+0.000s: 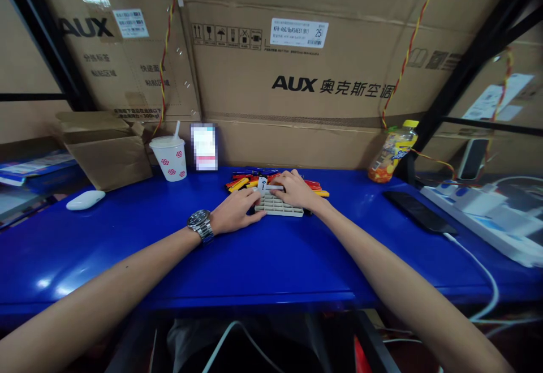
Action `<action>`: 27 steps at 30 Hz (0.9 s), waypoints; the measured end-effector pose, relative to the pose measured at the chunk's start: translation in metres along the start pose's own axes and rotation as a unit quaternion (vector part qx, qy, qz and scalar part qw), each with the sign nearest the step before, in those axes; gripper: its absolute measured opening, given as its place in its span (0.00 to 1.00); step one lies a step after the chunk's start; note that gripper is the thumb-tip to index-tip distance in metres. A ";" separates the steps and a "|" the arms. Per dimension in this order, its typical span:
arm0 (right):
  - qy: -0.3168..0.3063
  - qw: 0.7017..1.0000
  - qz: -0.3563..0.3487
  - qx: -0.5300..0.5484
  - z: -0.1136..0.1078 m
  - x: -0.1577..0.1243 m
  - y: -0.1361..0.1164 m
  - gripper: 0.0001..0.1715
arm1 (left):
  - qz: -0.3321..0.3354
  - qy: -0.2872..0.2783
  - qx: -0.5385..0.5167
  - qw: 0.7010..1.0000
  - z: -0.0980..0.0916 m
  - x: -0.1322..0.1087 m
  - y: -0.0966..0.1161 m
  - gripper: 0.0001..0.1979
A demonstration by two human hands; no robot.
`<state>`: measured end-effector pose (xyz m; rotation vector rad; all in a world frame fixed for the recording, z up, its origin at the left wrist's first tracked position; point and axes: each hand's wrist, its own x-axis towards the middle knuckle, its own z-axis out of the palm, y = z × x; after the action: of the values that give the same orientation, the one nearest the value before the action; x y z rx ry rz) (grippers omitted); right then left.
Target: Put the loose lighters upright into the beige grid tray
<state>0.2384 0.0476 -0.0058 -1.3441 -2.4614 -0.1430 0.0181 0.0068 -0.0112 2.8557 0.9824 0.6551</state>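
A beige grid-like rack (280, 208) with rows of small compartments lies on the blue table in front of me. My left hand (235, 210) is at its left end, thumb along the near side and fingers behind, gripping it. My right hand (299, 191) is over the rack's right part with curled fingers. A thin pale rod (275, 187) shows at its fingertips. Between the hands stands a small white tag (262, 184) with dark print. Behind the rack lies a pile of red and yellow stick-shaped pieces (238, 184), partly covered by my hands.
A paper cup with a straw (169, 158), a lit phone (205, 149), a brown paper bag (104, 149) and a white mouse (85, 200) are at left. A drink bottle (392, 152), dark phone (419, 211) and power strip (479, 220) are at right. Cardboard boxes (237, 84) stand behind.
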 end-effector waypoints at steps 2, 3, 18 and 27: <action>-0.014 1.000 0.004 -0.006 0.003 0.001 -0.001 0.17 | 0.006 -0.002 0.005 1.000 0.000 0.000 0.000 0.12; -0.015 1.000 0.009 -0.009 0.003 0.001 -0.002 0.16 | 0.008 -0.002 0.004 1.000 0.001 0.000 0.000 0.12; 0.204 0.832 0.149 0.494 0.004 0.009 0.009 0.16 | 0.002 -0.005 -0.031 0.999 0.001 0.002 0.000 0.12; 0.187 0.745 0.206 0.607 -0.006 0.007 -0.005 0.24 | -0.003 -0.001 -0.041 0.999 0.001 0.002 0.002 0.11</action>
<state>0.2322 0.0487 0.0021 -0.9786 -1.2752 1.0118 0.0209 0.0069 -0.0112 2.7805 0.9406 0.6758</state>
